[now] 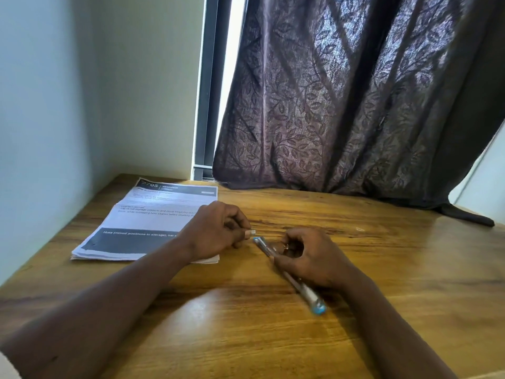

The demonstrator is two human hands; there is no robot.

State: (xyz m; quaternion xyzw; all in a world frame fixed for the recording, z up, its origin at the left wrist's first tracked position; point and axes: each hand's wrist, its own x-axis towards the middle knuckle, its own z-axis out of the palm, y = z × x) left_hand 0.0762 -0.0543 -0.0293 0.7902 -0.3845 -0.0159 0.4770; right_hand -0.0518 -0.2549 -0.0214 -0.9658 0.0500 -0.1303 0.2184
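Note:
My right hand point(308, 258) grips a clear pen point(300, 288) with a blue end, slanted over the wooden table point(273, 337); the blue end points toward me at the lower right. My left hand point(218, 228) pinches a small pale piece point(252, 232) just off the pen's far tip; what it is I cannot make out. The two hands sit close together near the table's middle. Part of the pen's barrel is hidden inside my right fist.
A stack of printed sheets point(147, 222) lies on the table at the left, partly under my left wrist. A dark leaf-patterned curtain point(355, 105) hangs over the back edge. A pale wall point(54, 105) bounds the left side.

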